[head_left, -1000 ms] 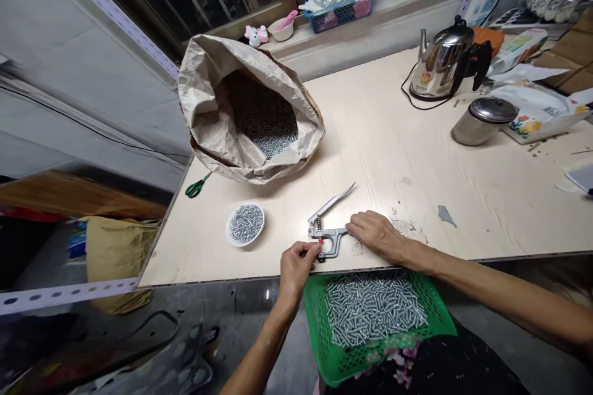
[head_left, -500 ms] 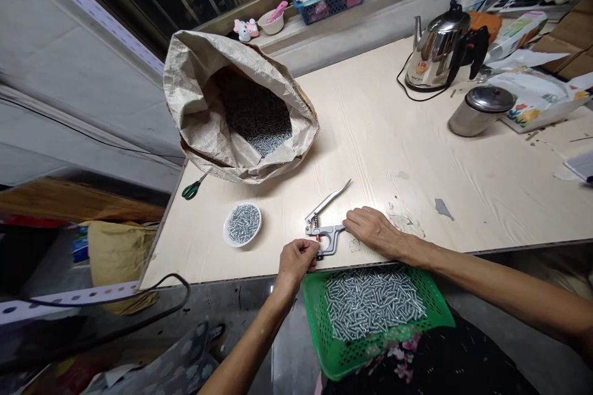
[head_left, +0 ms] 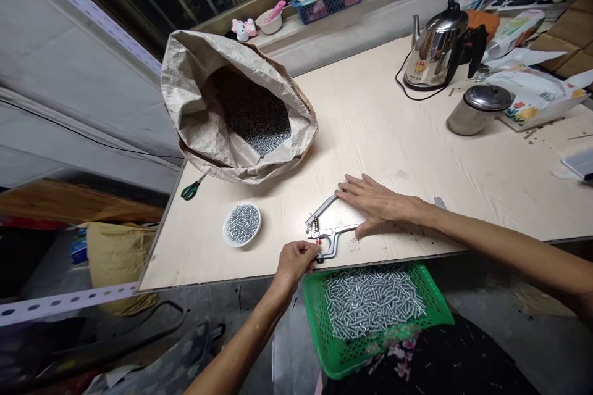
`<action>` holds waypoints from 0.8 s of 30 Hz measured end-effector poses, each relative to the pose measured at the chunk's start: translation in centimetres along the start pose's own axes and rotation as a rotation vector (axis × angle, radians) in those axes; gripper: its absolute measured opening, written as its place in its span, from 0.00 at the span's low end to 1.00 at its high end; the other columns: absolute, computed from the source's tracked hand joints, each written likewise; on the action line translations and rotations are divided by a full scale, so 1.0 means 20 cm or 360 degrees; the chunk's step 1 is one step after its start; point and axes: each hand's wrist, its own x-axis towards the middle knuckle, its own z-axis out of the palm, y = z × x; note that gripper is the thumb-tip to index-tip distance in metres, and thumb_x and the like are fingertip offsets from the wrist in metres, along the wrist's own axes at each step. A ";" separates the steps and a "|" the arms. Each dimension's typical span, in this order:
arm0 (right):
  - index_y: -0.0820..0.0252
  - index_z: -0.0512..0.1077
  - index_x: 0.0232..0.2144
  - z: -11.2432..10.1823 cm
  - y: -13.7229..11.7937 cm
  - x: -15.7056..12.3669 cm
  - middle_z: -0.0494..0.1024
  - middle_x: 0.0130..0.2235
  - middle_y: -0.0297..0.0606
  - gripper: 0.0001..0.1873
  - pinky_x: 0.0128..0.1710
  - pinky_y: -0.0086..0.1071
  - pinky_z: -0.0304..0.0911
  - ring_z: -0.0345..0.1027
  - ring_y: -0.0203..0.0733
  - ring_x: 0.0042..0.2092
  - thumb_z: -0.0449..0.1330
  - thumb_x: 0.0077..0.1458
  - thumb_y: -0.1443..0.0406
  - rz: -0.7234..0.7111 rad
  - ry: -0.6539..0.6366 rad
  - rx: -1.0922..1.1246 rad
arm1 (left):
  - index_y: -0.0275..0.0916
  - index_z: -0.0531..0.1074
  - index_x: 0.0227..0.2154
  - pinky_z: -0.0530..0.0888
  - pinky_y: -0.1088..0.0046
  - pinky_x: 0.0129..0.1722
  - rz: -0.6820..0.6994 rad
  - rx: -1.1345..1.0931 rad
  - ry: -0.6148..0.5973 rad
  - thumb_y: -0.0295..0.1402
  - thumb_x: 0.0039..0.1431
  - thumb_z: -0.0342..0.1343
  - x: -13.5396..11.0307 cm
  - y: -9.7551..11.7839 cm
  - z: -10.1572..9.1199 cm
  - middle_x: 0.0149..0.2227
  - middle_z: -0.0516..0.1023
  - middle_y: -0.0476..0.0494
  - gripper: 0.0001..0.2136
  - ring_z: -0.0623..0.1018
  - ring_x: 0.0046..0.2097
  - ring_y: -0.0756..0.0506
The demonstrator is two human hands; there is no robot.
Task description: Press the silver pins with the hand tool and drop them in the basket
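Near the table's front edge lie grey metal snap pliers (head_left: 330,239), with a raised lever, a spring and a small red part at the jaw. My left hand (head_left: 294,260) is closed in a pinch at the jaw; what lies between its fingertips is too small to make out. My right hand (head_left: 377,202) is open, fingers spread over the end of the raised lever and thumb by the end of the lower handle. Below the edge, a green basket (head_left: 319,339) holds many small metal screw-like pieces (head_left: 375,302). A white bowl (head_left: 227,237) of similar pieces stands to the left.
A large woven sack (head_left: 189,117) of metal pieces stands open at the table's back left. Green-handled scissors (head_left: 189,191) lie at the left edge. A steel kettle (head_left: 433,52) and a lidded metal canister (head_left: 477,111) stand at the right, near packets and a box.
My right hand has moved up from the lower handle and spread its fingers across to the raised lever. My left hand stays pinched at the jaw.
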 end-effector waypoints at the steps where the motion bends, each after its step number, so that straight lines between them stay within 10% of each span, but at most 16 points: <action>1: 0.61 0.53 0.61 0.00 0.01 0.01 0.59 0.60 0.54 0.55 0.55 0.57 0.47 0.48 0.64 0.60 0.63 0.37 0.39 -0.0014 -0.0015 -0.0002 | 0.33 0.72 0.22 0.64 0.79 0.19 0.0009 0.0009 -0.0001 0.32 0.51 0.57 0.00 0.00 0.00 0.13 0.65 0.55 0.07 0.64 0.16 0.55; 14: 0.59 0.67 0.43 -0.02 -0.06 -0.02 0.70 0.42 0.43 0.29 0.40 0.40 0.56 0.59 0.49 0.42 0.67 0.43 0.51 -0.0015 0.0075 -0.0011 | 0.34 0.72 0.25 0.68 0.74 0.24 0.0139 0.0305 -0.0019 0.38 0.54 0.55 0.00 -0.05 -0.02 0.18 0.68 0.50 0.11 0.69 0.21 0.51; 19: 0.61 0.66 0.40 -0.02 -0.11 -0.05 0.68 0.40 0.42 0.21 0.39 0.38 0.58 0.59 0.46 0.41 0.67 0.47 0.59 0.0008 0.0103 0.0104 | 0.37 0.71 0.38 0.73 0.63 0.40 0.1050 0.1007 0.0575 0.38 0.57 0.56 -0.03 -0.01 0.04 0.41 0.73 0.39 0.11 0.74 0.43 0.41; 24: 0.62 0.66 0.42 -0.04 -0.16 -0.05 0.68 0.42 0.43 0.28 0.39 0.38 0.61 0.60 0.47 0.43 0.71 0.41 0.59 0.0142 0.0031 0.0111 | 0.37 0.60 0.54 0.67 0.53 0.53 0.1614 0.1447 0.0312 0.36 0.54 0.60 0.07 0.11 0.16 0.56 0.66 0.33 0.26 0.65 0.57 0.36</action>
